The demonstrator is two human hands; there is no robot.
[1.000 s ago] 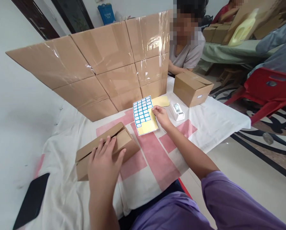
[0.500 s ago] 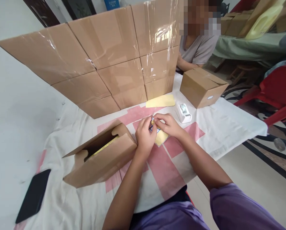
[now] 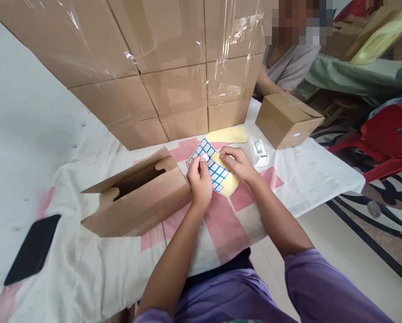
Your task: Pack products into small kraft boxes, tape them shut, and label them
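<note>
A sheet of blue-bordered labels [image 3: 217, 174] with bare yellow backing showing lies between my hands, tilted over the table. My left hand [image 3: 201, 181] is closed over the sheet's left side, with a small whitish label [image 3: 204, 157] at the tips of its thumb and finger. My right hand [image 3: 238, 163] is closed at the sheet's upper right edge, thumb and fingertips pinched there. What lies under its curled fingers is partly hidden. Left of my hands sits a cardboard box [image 3: 143, 202] with its flap raised.
Taped cardboard boxes [image 3: 174, 96] form a wall at the back. A yellow paper strip [image 3: 226, 134] lies before it, beside a small white device [image 3: 259, 153]. A closed carton [image 3: 288, 119] stands right, near another person [image 3: 283, 67]. A black flat object [image 3: 32, 249] lies far left.
My hands have moved apart. The label sheet, mostly covered before, now shows its blue grid, and a whitish label shows at my left fingertips. The view has shifted slightly.
</note>
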